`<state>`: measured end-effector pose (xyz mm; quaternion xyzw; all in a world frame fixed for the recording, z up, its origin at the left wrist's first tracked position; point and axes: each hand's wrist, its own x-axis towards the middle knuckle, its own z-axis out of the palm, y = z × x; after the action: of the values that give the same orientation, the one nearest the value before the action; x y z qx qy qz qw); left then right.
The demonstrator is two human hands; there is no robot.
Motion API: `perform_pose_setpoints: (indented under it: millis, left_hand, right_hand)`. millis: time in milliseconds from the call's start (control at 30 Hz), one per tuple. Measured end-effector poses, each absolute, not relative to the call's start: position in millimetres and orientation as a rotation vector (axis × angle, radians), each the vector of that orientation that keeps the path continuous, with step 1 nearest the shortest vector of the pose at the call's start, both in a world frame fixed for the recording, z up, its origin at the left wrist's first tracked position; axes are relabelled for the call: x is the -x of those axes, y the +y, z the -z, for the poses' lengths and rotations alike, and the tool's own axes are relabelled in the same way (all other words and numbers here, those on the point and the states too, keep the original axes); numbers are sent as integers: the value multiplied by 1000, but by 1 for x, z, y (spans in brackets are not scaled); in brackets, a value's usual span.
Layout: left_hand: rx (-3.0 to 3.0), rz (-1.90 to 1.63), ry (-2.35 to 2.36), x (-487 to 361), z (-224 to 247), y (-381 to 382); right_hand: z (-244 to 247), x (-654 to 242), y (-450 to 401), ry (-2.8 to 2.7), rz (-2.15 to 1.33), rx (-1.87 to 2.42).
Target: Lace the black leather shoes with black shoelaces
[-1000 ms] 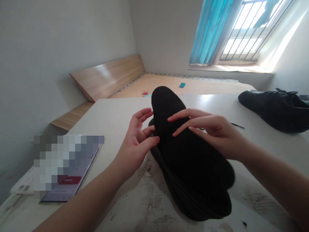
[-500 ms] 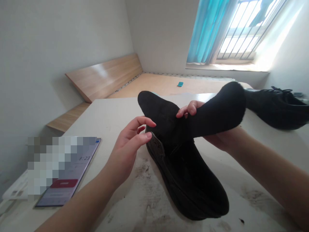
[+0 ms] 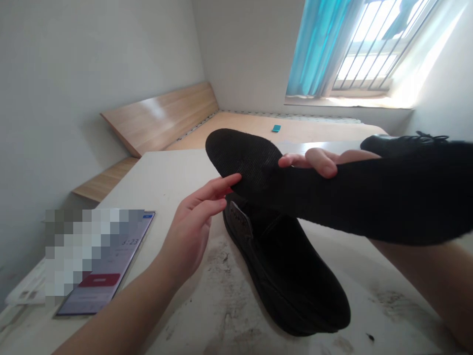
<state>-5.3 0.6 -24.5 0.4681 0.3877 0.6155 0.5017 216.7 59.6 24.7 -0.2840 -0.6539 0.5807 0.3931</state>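
Note:
A black insole (image 3: 347, 197) is raised above the shoe, its rounded toe end to the left and its wide end at the right edge. My right hand (image 3: 325, 160) grips it by the middle, fingers over the top edge. My left hand (image 3: 194, 222) has its fingers stretched out, the index fingertip against the insole's toe end and the thumb just above the shoe's front. Whether the left fingers behind the insole touch it is hidden. Below stands a black shoe (image 3: 266, 281) without laces, its opening toward me and its toe hidden behind the insole and hand.
A laced black shoe (image 3: 391, 142) sits at the right, partly behind the insole. To the left lies a phone (image 3: 111, 266) with its screen lit. Dark smudges mark the white table (image 3: 185, 167). A small teal item (image 3: 276, 128) rests on the wooden board beyond.
The insole has moved up and right, flattening out and coming away from the shoe's opening. My right hand has risen with it; my left hand has shifted only slightly.

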Motion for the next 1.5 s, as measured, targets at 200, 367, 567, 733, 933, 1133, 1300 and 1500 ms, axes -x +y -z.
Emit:
perform_pose_setpoints:
  millis: [200, 367, 567, 733, 933, 1133, 1300, 1500]
  left_hand:
    - [-1205, -1360, 747, 10, 20, -7]
    - [-1323, -1223, 629, 13, 20, -10]
    - [-1376, -1212, 528, 13, 18, -11]
    - [-1313, -1264, 531, 13, 15, -10]
    - [-1342, -1362, 819, 8, 15, -8]
    - [-1706, -1206, 1157, 4, 9, -13]
    - [-1529, -1237, 1059, 4, 12, -12]
    - [-1382, -1252, 982, 2, 15, -8]
  right_hand:
    - [-19, -218, 63, -1421, -1604, 831]
    - [-23, -213, 51, -1661, -1381, 999]
    - [-40, -217, 44, -1752, -1361, 1139]
    - [-52, -229, 45, -1775, -1630, 1185]
    - [-53, -227, 47, -1811, -1721, 1252]
    - [-50, -215, 29, -2231, -1131, 1455]
    - [-47, -210, 4, -2497, -456, 1464]
    - [-32, -203, -11, -2535, -232, 1356]
